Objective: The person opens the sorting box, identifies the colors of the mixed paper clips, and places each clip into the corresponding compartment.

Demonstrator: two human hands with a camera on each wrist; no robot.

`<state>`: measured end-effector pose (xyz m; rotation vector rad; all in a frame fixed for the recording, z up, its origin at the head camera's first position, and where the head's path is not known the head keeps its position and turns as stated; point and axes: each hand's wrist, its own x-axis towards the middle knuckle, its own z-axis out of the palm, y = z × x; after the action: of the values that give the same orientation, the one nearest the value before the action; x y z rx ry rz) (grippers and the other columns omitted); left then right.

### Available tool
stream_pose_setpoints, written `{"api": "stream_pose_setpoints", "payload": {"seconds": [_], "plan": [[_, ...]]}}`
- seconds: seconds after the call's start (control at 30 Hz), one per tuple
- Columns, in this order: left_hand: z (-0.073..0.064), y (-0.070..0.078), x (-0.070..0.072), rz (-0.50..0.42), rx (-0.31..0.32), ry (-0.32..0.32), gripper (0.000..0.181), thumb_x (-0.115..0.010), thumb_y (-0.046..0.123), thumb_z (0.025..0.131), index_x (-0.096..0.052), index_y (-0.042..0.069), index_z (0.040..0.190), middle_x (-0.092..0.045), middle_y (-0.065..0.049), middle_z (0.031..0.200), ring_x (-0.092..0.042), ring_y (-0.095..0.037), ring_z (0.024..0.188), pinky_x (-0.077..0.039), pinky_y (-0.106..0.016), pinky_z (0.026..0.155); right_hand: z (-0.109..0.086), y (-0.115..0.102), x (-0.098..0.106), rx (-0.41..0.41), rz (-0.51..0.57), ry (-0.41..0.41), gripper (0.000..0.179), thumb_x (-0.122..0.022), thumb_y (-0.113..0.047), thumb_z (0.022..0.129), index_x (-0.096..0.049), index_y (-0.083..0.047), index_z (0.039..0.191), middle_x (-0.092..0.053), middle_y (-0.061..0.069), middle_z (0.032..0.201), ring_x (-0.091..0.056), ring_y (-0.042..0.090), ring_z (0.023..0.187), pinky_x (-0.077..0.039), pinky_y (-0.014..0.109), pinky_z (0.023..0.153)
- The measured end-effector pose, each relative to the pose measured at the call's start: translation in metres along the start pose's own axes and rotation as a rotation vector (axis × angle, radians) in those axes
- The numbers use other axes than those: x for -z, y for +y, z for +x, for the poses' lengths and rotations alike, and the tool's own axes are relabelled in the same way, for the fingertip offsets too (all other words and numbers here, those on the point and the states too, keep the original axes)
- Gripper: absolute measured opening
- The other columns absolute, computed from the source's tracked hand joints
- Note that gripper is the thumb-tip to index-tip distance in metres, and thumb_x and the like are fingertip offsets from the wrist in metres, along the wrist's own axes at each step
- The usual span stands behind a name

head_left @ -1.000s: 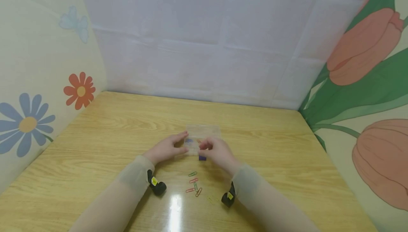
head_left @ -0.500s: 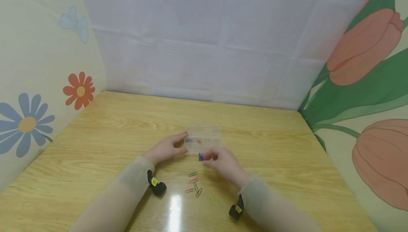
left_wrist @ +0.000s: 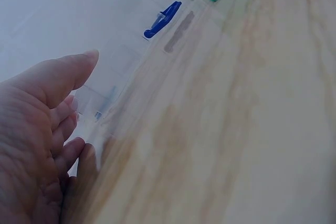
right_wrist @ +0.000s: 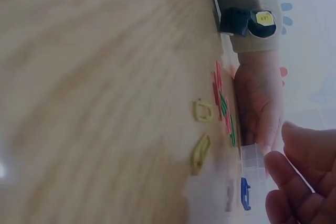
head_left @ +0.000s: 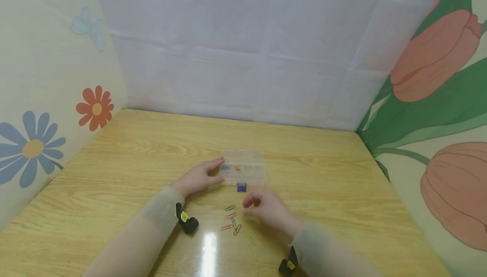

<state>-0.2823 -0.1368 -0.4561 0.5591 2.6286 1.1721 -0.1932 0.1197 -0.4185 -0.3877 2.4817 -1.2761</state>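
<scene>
A clear plastic compartment box [head_left: 254,174] lies with its lid raised. Blue paper clips [head_left: 226,168] and an orange paper clip [head_left: 237,168] sit in separate compartments. A blue latch [head_left: 242,187] is at its front. My left hand [head_left: 198,178] rests at the box's left end, thumb and fingers extended. My right hand [head_left: 272,211] hovers in front of the box, fingers loosely bent and holding nothing. Left of it lie green [head_left: 230,208] and pink paper clips [head_left: 231,215]. Yellow paper clips [right_wrist: 200,153] show in the right wrist view, one partly seen below the right hand in the head view.
The wooden table [head_left: 171,137] runs back to a white cloth wall [head_left: 243,57]. Flower-printed cloths stand at left [head_left: 57,78] and right [head_left: 426,112]. Both wrists wear black cameras, the left camera [head_left: 187,222] close to the loose clips.
My right hand has drawn back from the box toward me, past the blue latch and near the loose clips. The orange clip and latch now show plainly. The left hand has stayed put.
</scene>
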Motion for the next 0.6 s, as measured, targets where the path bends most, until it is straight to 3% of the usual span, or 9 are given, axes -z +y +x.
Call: {"api": "stream_pose_setpoints", "payload": {"seconds": [0.17, 0.33, 0.6], "plan": [[-0.001, 0.003, 0.000, -0.002, 0.007, -0.003, 0.075, -0.066, 0.046, 0.088, -0.032, 0.023, 0.151, -0.025, -0.003, 0.158, -0.021, -0.032, 0.143, -0.014, -0.055, 0.115, -0.009, 0.004, -0.003, 0.010, 0.020, -0.063, 0.011, -0.076, -0.015, 0.079, -0.071, -0.015, 0.089, -0.063, -0.004, 0.086, -0.055, 0.018, 0.082, -0.045, 0.034, 0.075], [-0.001, 0.004, 0.001, 0.006, 0.001, 0.001, 0.075, -0.065, 0.045, 0.088, -0.033, 0.022, 0.151, -0.025, -0.003, 0.157, -0.022, -0.032, 0.143, -0.015, -0.055, 0.115, -0.014, 0.005, -0.007, 0.075, -0.024, -0.114, 0.011, -0.077, -0.012, 0.077, -0.073, -0.015, 0.087, -0.065, -0.008, 0.083, -0.057, 0.013, 0.079, -0.047, 0.031, 0.076], [-0.002, 0.005, 0.001, 0.000, 0.004, -0.002, 0.075, -0.065, 0.045, 0.089, -0.032, 0.022, 0.151, -0.024, -0.003, 0.158, -0.021, -0.033, 0.143, -0.015, -0.056, 0.115, -0.009, 0.004, -0.014, 0.113, -0.093, -0.202, 0.009, -0.078, -0.012, 0.078, -0.074, -0.018, 0.084, -0.066, -0.013, 0.080, -0.058, 0.005, 0.078, -0.047, 0.025, 0.076]]}}
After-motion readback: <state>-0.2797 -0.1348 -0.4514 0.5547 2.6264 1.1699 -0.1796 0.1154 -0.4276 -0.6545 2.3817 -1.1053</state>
